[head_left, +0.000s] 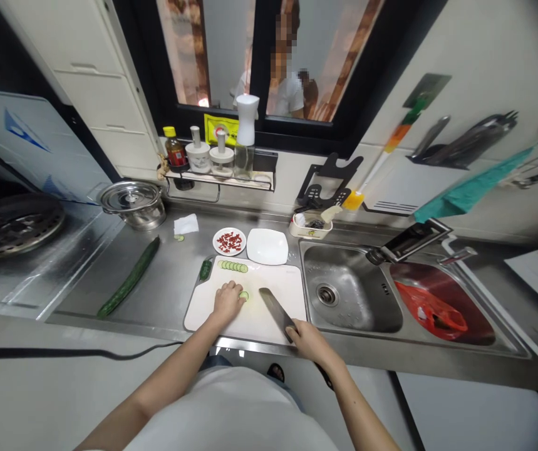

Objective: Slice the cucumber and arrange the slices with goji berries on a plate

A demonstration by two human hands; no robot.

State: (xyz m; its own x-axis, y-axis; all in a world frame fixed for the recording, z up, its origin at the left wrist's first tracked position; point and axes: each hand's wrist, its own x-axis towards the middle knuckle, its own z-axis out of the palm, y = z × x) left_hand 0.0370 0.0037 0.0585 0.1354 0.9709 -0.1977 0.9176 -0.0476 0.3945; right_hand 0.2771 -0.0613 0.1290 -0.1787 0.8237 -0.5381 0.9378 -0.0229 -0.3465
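Observation:
My left hand (228, 300) is over the white cutting board (269, 329), its fingers curled together at a pale green cucumber slice (244, 295). How much cucumber lies under the fingers is hidden. My right hand (307, 337) grips the dark handle of a kitchen knife (275, 311). The blade rests low over the board's right half, apart from the slice, its tip pointing away from me and to the left. A row of overlapping cucumber slices (232, 266) lies along the board's far edge. Beside it, at the far left corner, is a cucumber end piece (205, 269).
A whole cucumber (130, 275) lies on the steel counter (170, 275) at left, near a lidded pot (132, 203). Behind the board are a plate of chopped red pieces (230, 242) and a white plate (267, 246). The sink (353, 294) is at right, with a red plastic bag (433, 313).

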